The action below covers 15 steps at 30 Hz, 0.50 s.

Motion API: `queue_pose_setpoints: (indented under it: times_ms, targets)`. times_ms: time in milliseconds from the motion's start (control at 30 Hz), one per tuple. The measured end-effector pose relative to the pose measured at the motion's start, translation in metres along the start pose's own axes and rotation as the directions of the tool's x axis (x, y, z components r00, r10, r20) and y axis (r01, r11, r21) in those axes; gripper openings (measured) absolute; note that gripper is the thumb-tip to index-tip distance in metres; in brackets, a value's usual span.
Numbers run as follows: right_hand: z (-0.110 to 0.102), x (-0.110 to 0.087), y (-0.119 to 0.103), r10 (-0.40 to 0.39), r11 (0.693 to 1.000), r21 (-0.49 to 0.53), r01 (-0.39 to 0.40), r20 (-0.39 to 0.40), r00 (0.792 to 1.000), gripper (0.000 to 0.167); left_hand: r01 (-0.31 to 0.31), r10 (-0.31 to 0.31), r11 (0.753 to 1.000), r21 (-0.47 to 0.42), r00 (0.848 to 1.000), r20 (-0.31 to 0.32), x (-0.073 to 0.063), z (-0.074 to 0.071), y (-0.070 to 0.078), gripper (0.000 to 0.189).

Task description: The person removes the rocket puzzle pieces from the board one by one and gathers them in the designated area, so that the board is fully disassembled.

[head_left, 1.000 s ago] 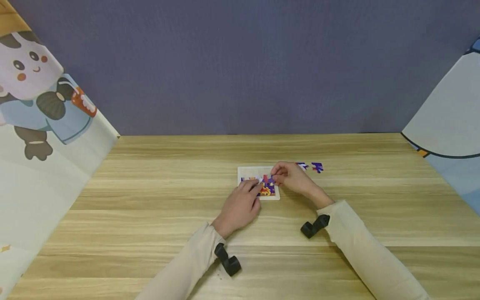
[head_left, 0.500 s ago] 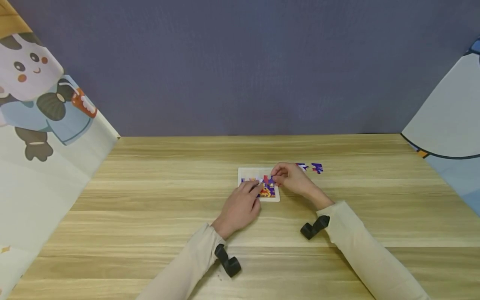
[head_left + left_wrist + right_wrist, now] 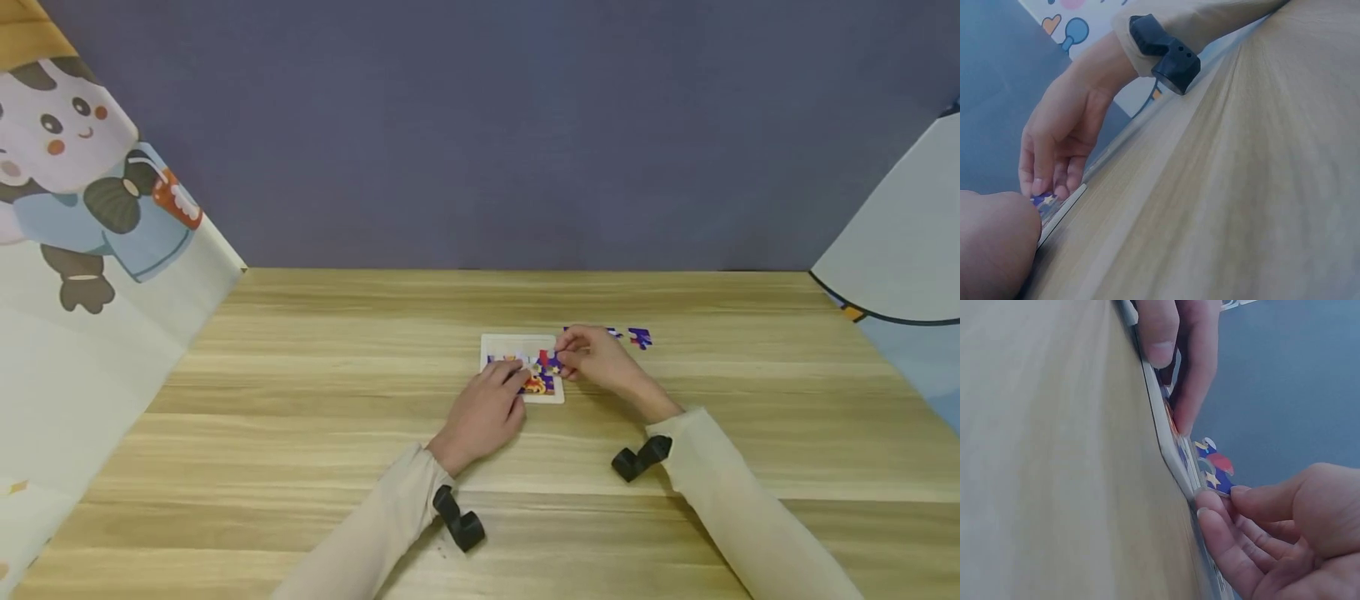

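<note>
A jigsaw puzzle in a white frame tray lies on the table, partly filled with purple, yellow and orange pieces. My left hand rests on its left part with fingers extended, hiding some of the picture. At the tray's right edge, my right hand pinches a puzzle piece between thumb and fingers. That piece is purple and red with a yellow star; in the right wrist view it stands tilted up from the tray. Beyond the right hand lies a loose purple puzzle piece, with others partly hidden by the hand.
The wood-grain table reaches back to a dark blue-grey panel. Cartoon-printed panels stand at left and right. A black camera mount sits on each wrist.
My right hand has shifted slightly right, and the pinched piece now shows more of its red and purple face. The left hand stays on the puzzle. The head view has shifted a little.
</note>
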State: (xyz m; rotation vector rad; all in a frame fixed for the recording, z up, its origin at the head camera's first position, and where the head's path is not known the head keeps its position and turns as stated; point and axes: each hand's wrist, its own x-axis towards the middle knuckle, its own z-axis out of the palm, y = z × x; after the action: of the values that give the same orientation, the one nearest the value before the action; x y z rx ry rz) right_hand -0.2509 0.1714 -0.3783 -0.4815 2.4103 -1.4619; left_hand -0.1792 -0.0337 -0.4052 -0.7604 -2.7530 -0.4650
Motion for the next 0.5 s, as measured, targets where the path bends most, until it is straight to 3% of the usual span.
queue_pose_setpoints:
  times_ms: [500]
  targets:
    - [-0.020, -0.020, 0.006, 0.006, 1.000, 0.007, -0.007, 0.026, 1.000, 0.017, 0.005, -0.005, 1.000, 0.002, 1.000, 0.009, -0.001, 0.001, -0.002, 0.040]
